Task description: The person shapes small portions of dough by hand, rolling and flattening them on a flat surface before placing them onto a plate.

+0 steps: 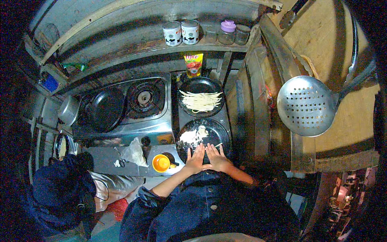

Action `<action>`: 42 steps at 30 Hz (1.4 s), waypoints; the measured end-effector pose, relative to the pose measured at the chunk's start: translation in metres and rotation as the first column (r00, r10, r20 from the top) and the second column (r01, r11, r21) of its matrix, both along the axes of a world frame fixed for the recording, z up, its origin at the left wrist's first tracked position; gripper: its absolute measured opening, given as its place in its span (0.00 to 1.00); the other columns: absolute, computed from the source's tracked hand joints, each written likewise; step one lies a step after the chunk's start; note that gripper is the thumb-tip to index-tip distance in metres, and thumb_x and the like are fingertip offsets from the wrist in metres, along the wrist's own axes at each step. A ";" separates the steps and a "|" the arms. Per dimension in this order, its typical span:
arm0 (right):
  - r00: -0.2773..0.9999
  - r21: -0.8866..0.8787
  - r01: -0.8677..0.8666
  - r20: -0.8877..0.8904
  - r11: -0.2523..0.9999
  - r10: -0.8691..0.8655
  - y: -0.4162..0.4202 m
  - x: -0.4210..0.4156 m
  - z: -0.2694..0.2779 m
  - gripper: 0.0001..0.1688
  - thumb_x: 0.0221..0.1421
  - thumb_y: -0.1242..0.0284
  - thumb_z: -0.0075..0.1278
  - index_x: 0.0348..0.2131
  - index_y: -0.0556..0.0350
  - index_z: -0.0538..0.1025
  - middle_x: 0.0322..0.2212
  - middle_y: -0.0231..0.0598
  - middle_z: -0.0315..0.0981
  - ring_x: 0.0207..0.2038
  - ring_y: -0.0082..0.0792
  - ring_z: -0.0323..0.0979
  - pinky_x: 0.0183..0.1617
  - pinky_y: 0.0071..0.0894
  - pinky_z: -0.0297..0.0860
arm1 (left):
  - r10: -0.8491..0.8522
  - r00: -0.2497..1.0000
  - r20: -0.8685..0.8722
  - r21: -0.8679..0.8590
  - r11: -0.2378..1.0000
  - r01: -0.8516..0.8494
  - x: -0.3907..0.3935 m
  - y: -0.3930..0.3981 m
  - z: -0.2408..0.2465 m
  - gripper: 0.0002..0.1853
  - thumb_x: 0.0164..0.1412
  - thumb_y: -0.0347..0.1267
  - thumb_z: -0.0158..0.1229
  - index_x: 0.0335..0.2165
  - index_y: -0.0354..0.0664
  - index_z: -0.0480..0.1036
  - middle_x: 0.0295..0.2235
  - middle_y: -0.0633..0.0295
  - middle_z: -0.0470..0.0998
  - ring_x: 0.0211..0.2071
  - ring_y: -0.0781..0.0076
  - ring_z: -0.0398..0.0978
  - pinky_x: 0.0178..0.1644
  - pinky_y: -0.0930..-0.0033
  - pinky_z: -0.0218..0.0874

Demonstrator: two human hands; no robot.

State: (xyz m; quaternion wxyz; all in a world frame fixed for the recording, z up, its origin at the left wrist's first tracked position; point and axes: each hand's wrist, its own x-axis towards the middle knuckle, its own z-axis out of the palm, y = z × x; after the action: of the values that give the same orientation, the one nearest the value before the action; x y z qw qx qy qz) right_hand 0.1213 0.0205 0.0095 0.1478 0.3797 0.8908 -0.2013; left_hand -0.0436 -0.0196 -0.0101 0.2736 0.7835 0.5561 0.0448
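My left hand (195, 158) and my right hand (217, 158) lie side by side, palms down, on the near part of a round black plate (225, 133). Their fingers are spread and the thumbs meet. By the right fingertips shows a thin pale strip of dough (219, 145); whether more of it lies beneath the palms is hidden. White flour (189, 137) is scattered on the plate's left half, with a small dough lump (202, 130) beside it. Just beyond, a second black plate (201, 83) bears several long dough strands (201, 101), laid roughly parallel.
Left of the plates are a gas stove (145, 98), a black pan (105, 110), a plastic bag (134, 152) and an orange mug (161, 163). A person (60, 193) sits or bends at left. A perforated skimmer (307, 106) hangs right. Cans (190, 32) stand on the shelf.
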 end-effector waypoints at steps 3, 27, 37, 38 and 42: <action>0.999 0.146 0.009 0.051 0.989 -0.016 0.012 -0.009 -0.009 0.63 0.38 0.43 0.47 0.58 0.64 0.38 0.60 0.51 0.26 0.63 0.46 0.28 0.60 0.60 0.28 | 0.042 0.999 0.027 0.020 0.999 -0.042 0.003 0.016 -0.007 0.56 0.44 0.67 0.39 0.58 0.35 0.37 0.60 0.49 0.34 0.62 0.56 0.30 0.57 0.36 0.19; 0.996 0.099 0.060 0.062 0.993 -0.066 -0.007 0.007 0.001 0.63 0.37 0.46 0.53 0.57 0.67 0.41 0.58 0.61 0.28 0.61 0.55 0.31 0.62 0.51 0.32 | 0.028 0.994 -0.102 -0.082 0.996 -0.037 0.005 -0.004 0.014 0.59 0.43 0.69 0.34 0.57 0.30 0.38 0.59 0.42 0.37 0.61 0.53 0.34 0.58 0.40 0.17; 0.971 0.213 0.226 -0.124 0.951 -0.203 0.017 0.009 -0.008 0.64 0.34 0.43 0.53 0.57 0.67 0.43 0.58 0.63 0.32 0.61 0.55 0.35 0.61 0.56 0.34 | 0.124 0.990 -0.064 0.032 0.992 -0.123 0.000 0.013 0.006 0.56 0.46 0.66 0.36 0.57 0.29 0.37 0.59 0.43 0.36 0.62 0.53 0.32 0.57 0.36 0.17; 0.977 0.171 0.214 -0.056 0.962 -0.207 0.012 0.013 -0.008 0.66 0.33 0.42 0.52 0.57 0.69 0.43 0.57 0.64 0.32 0.61 0.55 0.33 0.60 0.57 0.33 | 0.097 0.990 -0.106 -0.078 0.991 -0.106 -0.001 0.008 0.012 0.56 0.46 0.67 0.36 0.57 0.29 0.38 0.60 0.45 0.35 0.62 0.55 0.34 0.59 0.40 0.19; 0.975 0.184 0.217 -0.087 0.959 -0.204 -0.003 0.024 -0.004 0.66 0.34 0.38 0.48 0.57 0.68 0.43 0.58 0.60 0.31 0.62 0.52 0.33 0.60 0.58 0.31 | 0.027 0.982 -0.185 -0.120 0.991 -0.050 -0.007 -0.012 0.013 0.56 0.46 0.67 0.38 0.57 0.32 0.37 0.60 0.45 0.36 0.62 0.56 0.34 0.58 0.39 0.20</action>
State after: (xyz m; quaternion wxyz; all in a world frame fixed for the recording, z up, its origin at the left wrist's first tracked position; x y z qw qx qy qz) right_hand 0.1450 0.0177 0.0051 0.0583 0.4779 0.8650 -0.1412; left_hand -0.0505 -0.0315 0.0033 0.2689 0.7549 0.5955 -0.0568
